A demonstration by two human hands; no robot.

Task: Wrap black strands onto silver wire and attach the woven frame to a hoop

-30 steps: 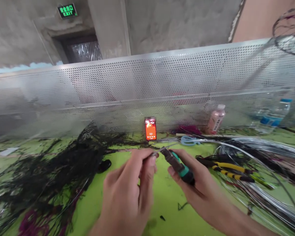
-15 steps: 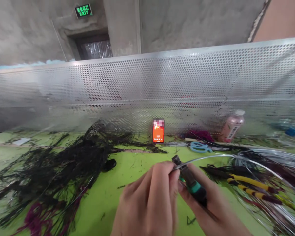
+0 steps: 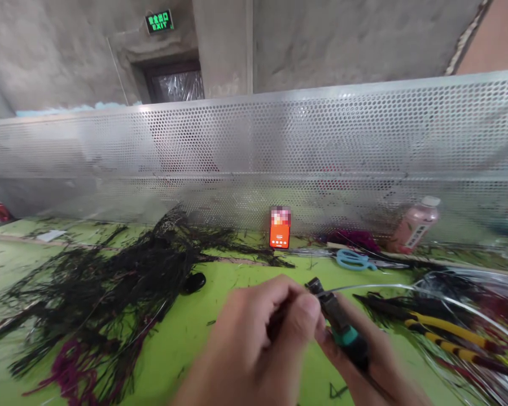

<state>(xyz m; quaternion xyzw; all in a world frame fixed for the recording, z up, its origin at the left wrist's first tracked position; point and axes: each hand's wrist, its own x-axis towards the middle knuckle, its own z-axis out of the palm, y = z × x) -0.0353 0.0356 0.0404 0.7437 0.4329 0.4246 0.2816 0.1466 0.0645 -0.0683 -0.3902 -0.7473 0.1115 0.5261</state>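
Sprawling over the left of the surface (image 3: 237, 274), black strands (image 3: 152, 276) lie in a loose heap, with purple yarn (image 3: 74, 369) at the near edge and white paper (image 3: 51, 235) behind. A black disc (image 3: 195, 282) lies at the heap's right side. Next comes the left hand (image 3: 266, 344), thumb and fingertips pinched together at the end of a wire (image 3: 385, 286). Beyond it a phone (image 3: 280, 235), lit orange, stands upright before the perforated panel (image 3: 279, 135). The tool (image 3: 346, 336), green and black, points its head close beside those fingertips; whether its jaws bite the wire crossing them, I cannot tell. The right hand (image 3: 375, 349) is wrapped round its handle. Blue-handled scissors (image 3: 351, 260) lie behind, then a pink bottle (image 3: 415, 228), and farthest right, yellow-and-black pliers (image 3: 452, 332) near silvery coils (image 3: 482, 274).
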